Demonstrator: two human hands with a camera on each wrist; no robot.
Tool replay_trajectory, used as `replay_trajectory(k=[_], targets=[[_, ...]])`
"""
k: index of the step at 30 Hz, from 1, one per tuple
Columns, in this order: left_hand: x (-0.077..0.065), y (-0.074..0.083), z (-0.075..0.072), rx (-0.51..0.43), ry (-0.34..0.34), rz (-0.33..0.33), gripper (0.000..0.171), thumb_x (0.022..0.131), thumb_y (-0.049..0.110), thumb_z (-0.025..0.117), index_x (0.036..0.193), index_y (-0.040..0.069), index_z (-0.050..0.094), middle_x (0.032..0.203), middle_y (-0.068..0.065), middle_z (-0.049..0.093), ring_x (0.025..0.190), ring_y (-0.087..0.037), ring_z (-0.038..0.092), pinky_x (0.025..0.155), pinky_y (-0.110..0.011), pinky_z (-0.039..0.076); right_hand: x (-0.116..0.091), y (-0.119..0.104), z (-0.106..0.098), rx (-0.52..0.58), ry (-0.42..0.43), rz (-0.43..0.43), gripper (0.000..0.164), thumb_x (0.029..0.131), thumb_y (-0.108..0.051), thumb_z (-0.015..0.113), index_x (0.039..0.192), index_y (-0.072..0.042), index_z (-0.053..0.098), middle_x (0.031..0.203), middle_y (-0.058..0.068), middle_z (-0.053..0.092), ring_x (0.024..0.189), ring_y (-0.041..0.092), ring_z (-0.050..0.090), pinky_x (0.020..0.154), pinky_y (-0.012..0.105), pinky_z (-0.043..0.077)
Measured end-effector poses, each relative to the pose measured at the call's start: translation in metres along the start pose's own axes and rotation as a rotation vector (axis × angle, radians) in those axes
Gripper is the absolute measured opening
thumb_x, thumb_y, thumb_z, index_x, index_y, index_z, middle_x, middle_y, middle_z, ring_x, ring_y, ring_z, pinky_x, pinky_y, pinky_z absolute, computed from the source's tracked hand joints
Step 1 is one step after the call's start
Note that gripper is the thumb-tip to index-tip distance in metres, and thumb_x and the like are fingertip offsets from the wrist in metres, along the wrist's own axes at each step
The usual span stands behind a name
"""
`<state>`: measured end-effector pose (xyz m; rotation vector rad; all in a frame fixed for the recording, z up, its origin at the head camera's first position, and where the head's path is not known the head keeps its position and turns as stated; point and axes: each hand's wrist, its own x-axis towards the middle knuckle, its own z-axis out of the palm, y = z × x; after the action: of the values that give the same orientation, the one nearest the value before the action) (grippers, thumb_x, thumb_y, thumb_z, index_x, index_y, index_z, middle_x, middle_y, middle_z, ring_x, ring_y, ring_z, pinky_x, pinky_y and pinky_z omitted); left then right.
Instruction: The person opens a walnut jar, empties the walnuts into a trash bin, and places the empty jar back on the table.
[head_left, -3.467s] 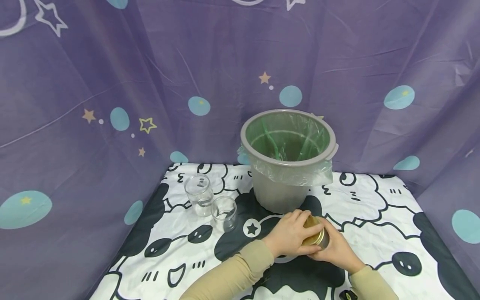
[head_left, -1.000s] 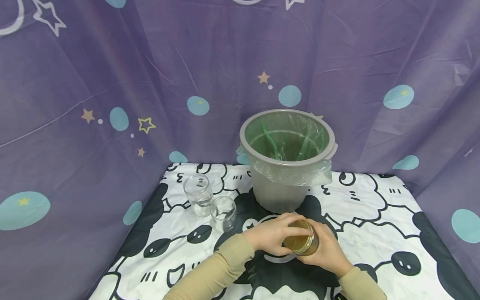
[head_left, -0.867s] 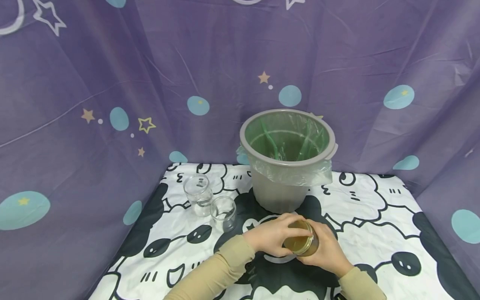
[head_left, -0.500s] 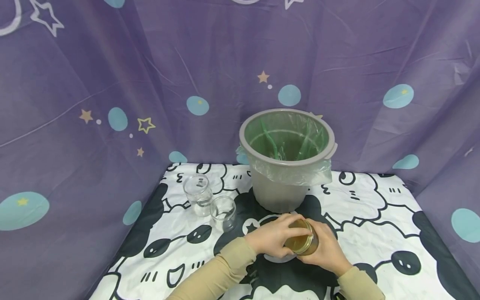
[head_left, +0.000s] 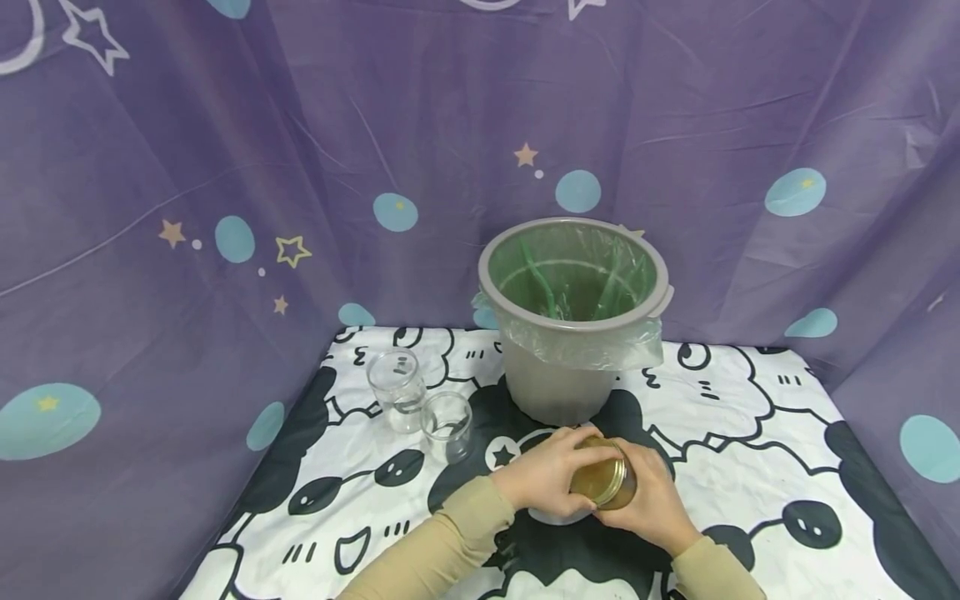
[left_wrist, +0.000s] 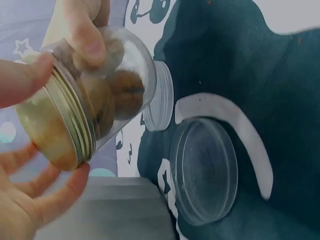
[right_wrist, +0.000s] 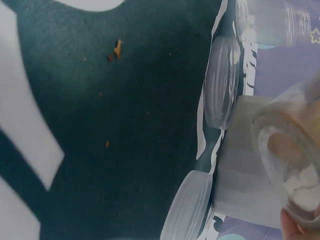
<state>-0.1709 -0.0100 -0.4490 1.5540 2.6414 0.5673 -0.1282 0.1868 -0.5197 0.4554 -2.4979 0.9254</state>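
Observation:
Above the black part of the printed cloth, both hands hold a transparent jar point(left_wrist: 125, 65) with brown rounded pieces inside. It is tilted, its gold lid point(head_left: 596, 482) facing left. My left hand point(head_left: 547, 475) grips the lid's rim, thumb on one side and fingers spread on the other. My right hand point(head_left: 651, 500) is wrapped around the jar's body. Below the jar, two transparent round covers point(left_wrist: 205, 172) lie on the cloth in the left wrist view; the hands block them in the head view. The right wrist view shows the jar's base, with a whitish patch inside.
A grey bucket point(head_left: 558, 392) with a transparent bag over its rim stands just beyond the hands. Left of it are two transparent open jars point(head_left: 396, 387). Small brown crumbs point(right_wrist: 118, 49) lie on the cloth. A purple curtain point(head_left: 315, 167) hangs behind.
Since the earliest frame, both hands and the jar have moved left and slightly nearer. Over the last second they stay almost in place; the left fingers shift slightly on the lid.

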Motion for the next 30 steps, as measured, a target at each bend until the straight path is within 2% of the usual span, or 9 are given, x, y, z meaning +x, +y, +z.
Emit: replay_trajectory(k=[5,10,14,21,25,30], targets=[[0.001,0.007,0.001,-0.072,0.013,-0.145,0.075,0.078,0.036,0.076,0.143,0.031,0.04,0.135,-0.005,0.042,0.114,-0.021,0.048,0.092,-0.025,0.046,0.002,0.001,0.001,-0.02,0.01,0.008,0.095,0.04,-0.027,0.092,0.124,-0.007,0.053,0.114,0.01,0.061,0.104,0.027,0.052,0.083,0.05,0.046],[0.002,0.015,0.0,-0.071,0.042,-0.21,0.074,0.079,0.038,0.074,0.143,0.03,0.039,0.135,-0.007,0.042,0.117,-0.026,0.048,0.089,-0.028,0.048,0.004,0.0,-0.001,-0.024,0.007,0.001,0.096,0.039,-0.026,0.092,0.125,-0.007,0.052,0.116,0.01,0.06,0.107,0.027,0.05,0.085,0.05,0.047],[0.003,0.02,0.0,-0.078,0.066,-0.255,0.071,0.08,0.04,0.073,0.142,0.028,0.041,0.133,-0.008,0.045,0.116,-0.024,0.049,0.09,-0.03,0.048,0.004,-0.001,-0.001,-0.032,0.001,0.014,0.096,0.04,-0.025,0.091,0.126,-0.006,0.051,0.117,0.012,0.059,0.108,0.029,0.05,0.084,0.052,0.048],[0.007,0.027,0.002,-0.136,0.074,-0.409,0.069,0.081,0.048,0.068,0.141,0.024,0.043,0.112,-0.01,0.051,0.093,-0.018,0.052,0.073,-0.023,0.049,0.003,-0.001,0.002,-0.024,0.008,0.022,0.097,0.041,-0.025,0.092,0.126,-0.006,0.051,0.118,0.013,0.058,0.108,0.03,0.05,0.085,0.053,0.048],[0.007,0.025,0.002,-0.134,0.061,-0.411,0.07,0.083,0.051,0.066,0.142,0.022,0.043,0.108,-0.01,0.052,0.088,-0.016,0.053,0.071,-0.021,0.049,0.003,-0.001,0.003,-0.028,0.015,0.027,0.097,0.041,-0.026,0.093,0.126,-0.006,0.051,0.117,0.013,0.058,0.107,0.031,0.05,0.085,0.053,0.046],[0.004,0.019,-0.006,-0.097,0.007,-0.339,0.074,0.084,0.054,0.063,0.146,0.023,0.037,0.121,-0.012,0.051,0.101,-0.02,0.056,0.082,-0.024,0.05,0.004,-0.005,0.002,-0.007,0.018,0.036,0.096,0.043,-0.027,0.092,0.126,-0.005,0.051,0.115,0.014,0.059,0.105,0.032,0.05,0.083,0.054,0.046]])
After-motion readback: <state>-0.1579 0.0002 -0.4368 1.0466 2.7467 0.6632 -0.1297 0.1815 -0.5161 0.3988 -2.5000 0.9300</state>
